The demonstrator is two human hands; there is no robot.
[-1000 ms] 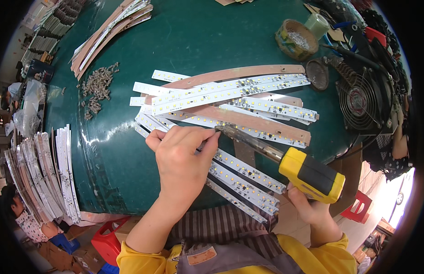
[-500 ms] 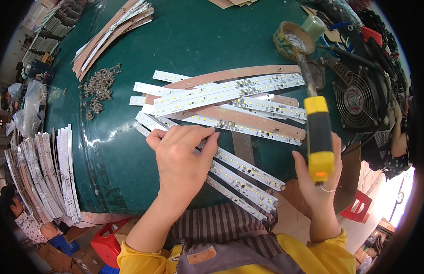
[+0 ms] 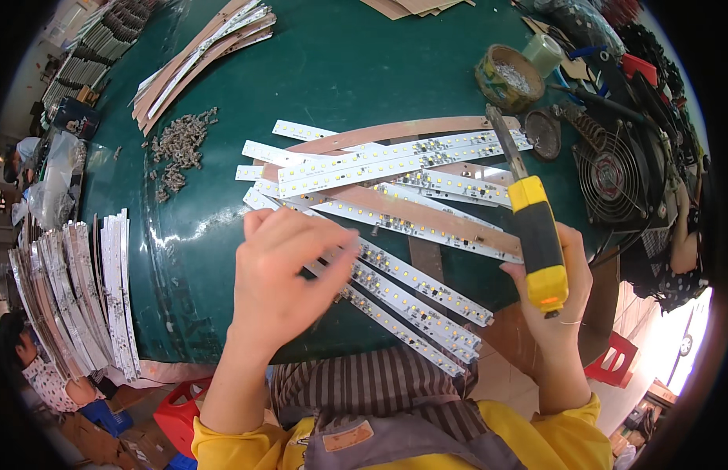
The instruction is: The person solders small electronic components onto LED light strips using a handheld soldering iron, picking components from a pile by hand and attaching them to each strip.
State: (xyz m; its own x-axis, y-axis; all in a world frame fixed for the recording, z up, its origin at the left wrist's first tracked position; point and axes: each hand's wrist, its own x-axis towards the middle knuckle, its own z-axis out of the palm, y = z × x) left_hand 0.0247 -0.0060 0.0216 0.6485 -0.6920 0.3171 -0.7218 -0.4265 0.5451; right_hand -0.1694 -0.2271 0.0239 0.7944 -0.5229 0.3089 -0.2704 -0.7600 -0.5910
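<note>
My left hand hovers blurred over several white LED light strips that reach past the table's near edge. Its fingers curl toward the thumb; whether they hold anything I cannot tell. A small metal piece shows just beyond its fingertips. In my right hand is a yellow-and-black tool with a long metal shaft and an orange light at its rear. The shaft's tip lies over the right end of a crossed pile of LED strips; contact is unclear. Some strips show bare brown backs.
A heap of small grey parts lies left on the green table. More strips are stacked at the near left and far left. A round tub, a small dish and a fan stand right.
My left hand has drawn left and back from where thumb and finger met over the strips. The tool has tilted, its shaft swinging left and nearer. The whole view has shifted slightly.
</note>
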